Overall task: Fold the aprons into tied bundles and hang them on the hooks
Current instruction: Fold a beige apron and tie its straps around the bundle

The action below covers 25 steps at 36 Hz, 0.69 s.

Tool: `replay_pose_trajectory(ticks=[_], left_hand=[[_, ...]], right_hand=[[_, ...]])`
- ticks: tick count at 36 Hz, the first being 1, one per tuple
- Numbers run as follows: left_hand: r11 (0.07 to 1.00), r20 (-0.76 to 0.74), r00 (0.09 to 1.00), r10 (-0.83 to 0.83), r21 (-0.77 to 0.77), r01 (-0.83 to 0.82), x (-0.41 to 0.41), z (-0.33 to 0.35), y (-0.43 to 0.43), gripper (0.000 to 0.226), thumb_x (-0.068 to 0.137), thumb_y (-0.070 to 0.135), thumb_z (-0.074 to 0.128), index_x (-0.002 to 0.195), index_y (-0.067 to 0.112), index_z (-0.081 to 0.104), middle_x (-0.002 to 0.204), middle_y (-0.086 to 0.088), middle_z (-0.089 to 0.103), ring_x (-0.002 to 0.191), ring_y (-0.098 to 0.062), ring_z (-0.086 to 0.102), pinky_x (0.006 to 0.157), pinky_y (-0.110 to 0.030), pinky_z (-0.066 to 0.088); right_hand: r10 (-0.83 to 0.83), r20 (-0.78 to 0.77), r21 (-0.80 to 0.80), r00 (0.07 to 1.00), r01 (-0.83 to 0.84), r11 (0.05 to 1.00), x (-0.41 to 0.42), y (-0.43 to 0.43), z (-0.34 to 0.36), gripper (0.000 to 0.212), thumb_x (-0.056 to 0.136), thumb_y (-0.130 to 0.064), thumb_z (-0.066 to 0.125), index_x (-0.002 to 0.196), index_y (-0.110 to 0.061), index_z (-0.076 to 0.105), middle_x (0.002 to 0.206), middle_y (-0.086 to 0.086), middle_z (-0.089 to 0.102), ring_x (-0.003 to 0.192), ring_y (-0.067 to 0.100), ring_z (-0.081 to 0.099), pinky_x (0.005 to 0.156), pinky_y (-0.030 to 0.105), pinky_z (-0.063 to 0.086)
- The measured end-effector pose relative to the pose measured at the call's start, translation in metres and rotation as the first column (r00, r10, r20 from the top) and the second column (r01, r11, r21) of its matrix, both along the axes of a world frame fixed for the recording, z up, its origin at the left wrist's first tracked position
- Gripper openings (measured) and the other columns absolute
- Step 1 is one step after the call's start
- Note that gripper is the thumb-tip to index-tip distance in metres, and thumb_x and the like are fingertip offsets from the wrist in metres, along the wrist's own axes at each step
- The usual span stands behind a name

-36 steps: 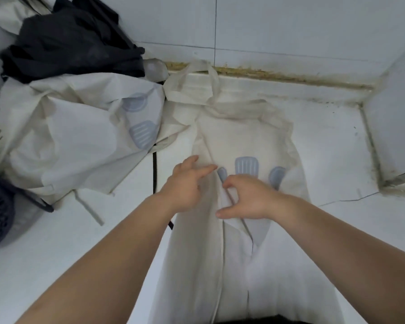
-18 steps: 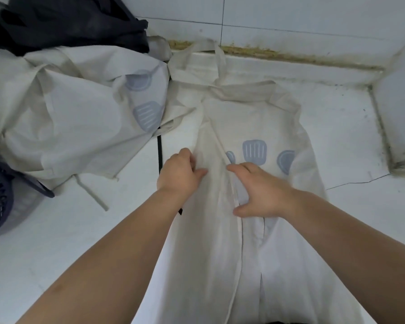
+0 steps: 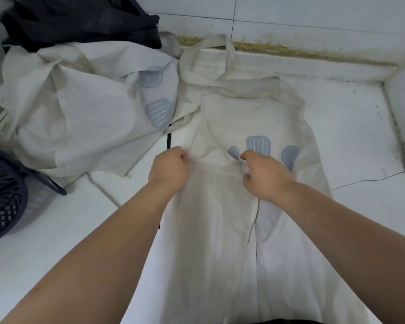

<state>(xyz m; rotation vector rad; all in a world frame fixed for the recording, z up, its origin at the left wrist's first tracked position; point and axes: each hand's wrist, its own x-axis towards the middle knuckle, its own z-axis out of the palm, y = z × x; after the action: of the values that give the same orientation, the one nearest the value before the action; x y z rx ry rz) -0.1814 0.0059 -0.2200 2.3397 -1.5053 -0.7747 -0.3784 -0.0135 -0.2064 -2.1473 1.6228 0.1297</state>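
At the bottom edge, the cream apron [image 3: 255, 118] runs out of frame and cloth buries your fingertips: your left hand [image 3: 168, 169] grips its left edge, fingers curled; your right hand [image 3: 264, 176] seemingly pinches a central fold. It lies lengthwise on the white surface [image 3: 348, 136], blue utensil prints [image 3: 258, 145] just beyond your knuckles.

Matt cloth on smooth white tile [image 3: 360, 136]
Centre apron [image 3: 255, 113]: thin, creased cream cloth, matt; crumpled apron [image 3: 80, 113] at upper left alike. Dark fabric [image 3: 80, 22] at top left is matt; basket [image 3: 2, 195] at left edge is dark plastic lattice; tile joint [image 3: 290, 49] rough, stained.
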Motion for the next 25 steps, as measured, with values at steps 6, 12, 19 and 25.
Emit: replay_pose_trajectory(ticks=[6, 12, 19, 25], left_hand=[[0.863, 0.188, 0.861, -0.473, -0.095, 0.496, -0.017, 0.004, 0.0, 0.054, 0.096, 0.021, 0.047, 0.147, 0.024, 0.031, 0.156, -0.003, 0.019, 0.142, -0.024, 0.02, 0.11, -0.04, 0.028], [0.865, 0.21, 0.842, -0.497, 0.201, 0.46, -0.015, -0.005, -0.006, 0.074, 0.1, 0.045, 0.032, 0.152, 0.018, -0.013, 0.161, -0.001, -0.011, 0.148, -0.015, -0.001, 0.119, -0.04, 0.006], [0.868, 0.331, 0.824, -0.459, 0.366, 0.336, -0.02, 0.002, -0.019, 0.081, 0.096, 0.06, 0.023, 0.152, 0.013, -0.012, 0.16, -0.003, -0.017, 0.148, -0.016, -0.01, 0.116, -0.055, 0.007], [0.863, 0.336, 0.83, -0.445, 0.41, 0.296, -0.022, 0.0, -0.019, 0.085, 0.095, 0.063, 0.02, 0.151, 0.01, -0.014, 0.159, -0.005, -0.021, 0.147, -0.019, -0.015, 0.116, -0.058, 0.003]], right_hand=[[-0.161, 0.211, 0.1, 0.964, 0.142, 0.985, 0.004, -0.01, 0.001, 0.038, 0.096, -0.014, 0.044, 0.133, -0.013, 0.047, 0.122, 0.009, 0.061, 0.117, 0.026, 0.054, 0.095, 0.028, 0.041], [-0.328, 0.371, 0.343, 0.869, 0.2, 0.918, 0.002, -0.014, 0.007, 0.036, 0.093, -0.016, 0.053, 0.128, -0.018, 0.047, 0.102, 0.007, 0.065, 0.085, 0.023, 0.062, 0.073, 0.027, 0.046], [-0.478, 0.325, 0.468, 0.816, 0.3, 0.831, -0.014, -0.025, 0.015, 0.019, 0.086, -0.002, 0.058, 0.099, -0.015, 0.058, 0.065, 0.006, 0.053, 0.05, 0.015, 0.047, 0.038, 0.017, 0.033], [-0.643, 0.54, 0.074, 0.543, 0.73, 0.679, -0.051, -0.053, 0.037, 0.023, 0.085, -0.014, 0.055, 0.106, -0.016, 0.063, 0.092, 0.004, 0.066, 0.081, 0.023, 0.063, 0.073, 0.031, 0.054]])
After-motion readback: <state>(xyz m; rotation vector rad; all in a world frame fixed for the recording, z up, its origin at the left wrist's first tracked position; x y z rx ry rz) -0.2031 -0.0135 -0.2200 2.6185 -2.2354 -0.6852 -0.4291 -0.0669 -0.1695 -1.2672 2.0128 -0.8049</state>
